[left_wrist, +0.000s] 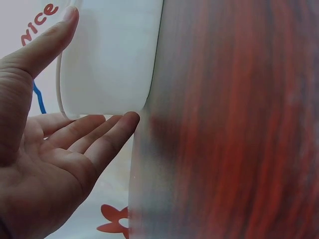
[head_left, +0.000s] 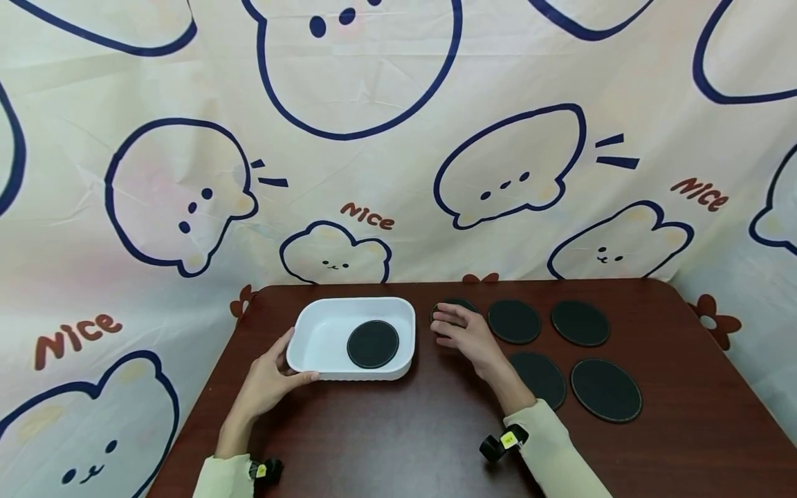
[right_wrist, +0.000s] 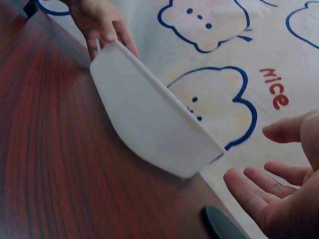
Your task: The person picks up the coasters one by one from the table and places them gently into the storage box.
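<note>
A white plastic basin (head_left: 324, 374) stands on the table with one round black coaster (head_left: 373, 344) inside. My left hand (head_left: 268, 380) holds its left end, thumb on the near side and fingers against the end wall; the left wrist view shows this hand (left_wrist: 60, 154) at the basin's corner (left_wrist: 109, 59). Just right of the basin is my right hand (head_left: 463, 335), above a coaster (head_left: 457, 304) that it partly hides. In the right wrist view the fingers of my right hand (right_wrist: 284, 184) are spread, with nothing between them, apart from the coaster (right_wrist: 222, 224).
Several more black coasters (head_left: 514, 321) lie flat in two rows on the right part of the brown wooden table (head_left: 386, 436). My right forearm passes beside the near-row coaster (head_left: 540, 380). Behind the table hangs a cloth (head_left: 398, 173) printed with cartoon bears.
</note>
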Demonstrator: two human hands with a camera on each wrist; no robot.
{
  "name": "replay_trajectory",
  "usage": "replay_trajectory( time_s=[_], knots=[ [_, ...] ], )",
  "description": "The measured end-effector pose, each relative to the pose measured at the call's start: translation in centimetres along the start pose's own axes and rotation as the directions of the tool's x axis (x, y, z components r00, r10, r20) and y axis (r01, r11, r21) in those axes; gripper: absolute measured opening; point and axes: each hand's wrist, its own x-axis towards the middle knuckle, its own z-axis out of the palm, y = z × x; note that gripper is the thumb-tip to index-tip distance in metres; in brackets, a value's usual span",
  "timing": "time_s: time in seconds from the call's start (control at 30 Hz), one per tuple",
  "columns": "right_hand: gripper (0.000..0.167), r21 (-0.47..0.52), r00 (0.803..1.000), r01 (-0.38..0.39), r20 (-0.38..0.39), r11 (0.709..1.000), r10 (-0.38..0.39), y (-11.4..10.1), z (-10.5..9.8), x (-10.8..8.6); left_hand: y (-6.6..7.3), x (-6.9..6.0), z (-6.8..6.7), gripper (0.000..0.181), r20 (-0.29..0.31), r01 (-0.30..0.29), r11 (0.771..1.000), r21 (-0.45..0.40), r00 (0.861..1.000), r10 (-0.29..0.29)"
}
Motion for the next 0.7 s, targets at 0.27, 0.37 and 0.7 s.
replay_trajectory(
  time_s=[0.27, 0.37, 0.7],
  knots=[
    [0.061, -0.03, 0.999, -0.015, -0.03, 0.999, 0.014, 0.9, -2.5, 0.6, -0.1, 0.0, 0.0, 0.115, 0.005, 0.012, 1.0, -0.001, 1.0, -0.012],
    [0.062, -0.034, 0.999, -0.029, -0.039, 0.999, 0.028, 1.2, -3.5, 1.0, -0.2, 0.0, 0.1, 0.116, 0.004, 0.02, 1.0, 0.006, 1.0, -0.02],
    [0.062, -0.114, 0.998, -0.041, -0.058, 0.993, 0.035, 1.0, -6.2, 2.2, -0.3, 0.0, 0.1, 0.116, -0.01, 0.016, 1.0, 0.008, 1.0, -0.016]
  ],
)
